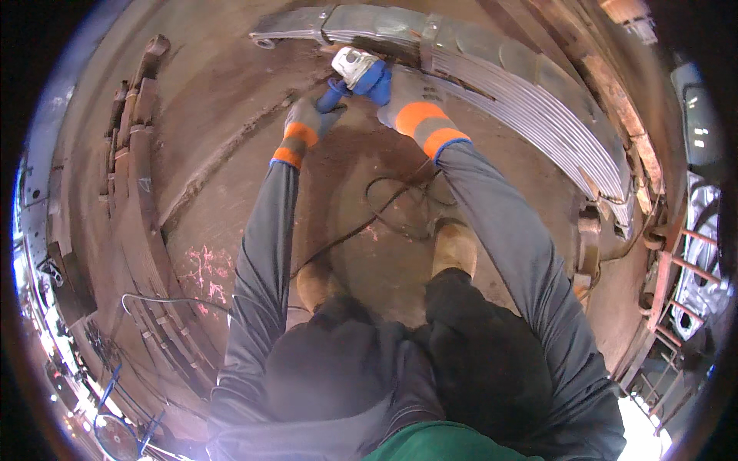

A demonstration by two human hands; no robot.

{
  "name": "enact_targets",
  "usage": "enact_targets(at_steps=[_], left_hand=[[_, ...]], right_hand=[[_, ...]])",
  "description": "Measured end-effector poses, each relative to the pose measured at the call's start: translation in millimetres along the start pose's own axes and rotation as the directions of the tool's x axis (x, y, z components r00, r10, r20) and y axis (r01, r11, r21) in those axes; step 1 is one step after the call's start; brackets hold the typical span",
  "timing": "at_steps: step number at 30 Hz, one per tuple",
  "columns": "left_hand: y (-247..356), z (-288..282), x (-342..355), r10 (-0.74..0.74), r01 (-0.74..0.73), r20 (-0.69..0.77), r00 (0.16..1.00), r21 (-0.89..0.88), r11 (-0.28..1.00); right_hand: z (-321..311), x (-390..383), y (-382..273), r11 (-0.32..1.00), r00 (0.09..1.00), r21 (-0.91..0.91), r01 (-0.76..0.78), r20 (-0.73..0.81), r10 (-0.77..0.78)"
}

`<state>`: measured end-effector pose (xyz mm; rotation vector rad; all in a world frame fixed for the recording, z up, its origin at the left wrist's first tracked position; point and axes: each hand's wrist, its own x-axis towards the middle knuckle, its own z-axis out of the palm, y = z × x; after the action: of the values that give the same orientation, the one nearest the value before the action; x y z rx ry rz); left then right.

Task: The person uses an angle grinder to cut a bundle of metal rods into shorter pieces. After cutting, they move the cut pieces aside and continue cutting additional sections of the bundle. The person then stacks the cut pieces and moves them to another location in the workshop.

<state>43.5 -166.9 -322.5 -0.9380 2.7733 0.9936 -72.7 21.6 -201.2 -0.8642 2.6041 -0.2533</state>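
I hold a blue and silver angle grinder [360, 71] with both gloved hands against a long stack of curved steel leaf springs [530, 100] lying on the floor. My left hand [307, 119], in a grey glove with an orange cuff, grips the blue side handle. My right hand [403, 100], in a matching glove, wraps the grinder's body. The grinder's head rests at the left part of the spring stack, near its clamp band [430, 38]. A black power cord [384, 203] trails back from the tool over the floor between my boots [453, 246].
A second pile of rusty leaf springs [134, 200] runs along the left. A red metal frame [676, 269] stands at the right. Pink chalk marks [206, 269] show on the brown floor. Loose wire [154, 300] lies at the lower left.
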Motion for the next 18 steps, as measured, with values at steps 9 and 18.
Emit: enact_targets(at_steps=[9, 18], left_hand=[[-3.2, 9.0, 13.6, 0.071, -0.058, 0.087, 0.994, -0.143, 0.988], [-18.2, -32.2, 31.0, -0.028, 0.057, 0.164, 0.986, -0.178, 0.982]], right_hand=[[-13.9, 1.8, 7.1, 0.999, 0.999, -0.018, -0.037, 0.036, 0.038], [15.4, 41.1, -1.1, 0.995, 0.997, 0.099, 0.026, -0.073, -0.019]])
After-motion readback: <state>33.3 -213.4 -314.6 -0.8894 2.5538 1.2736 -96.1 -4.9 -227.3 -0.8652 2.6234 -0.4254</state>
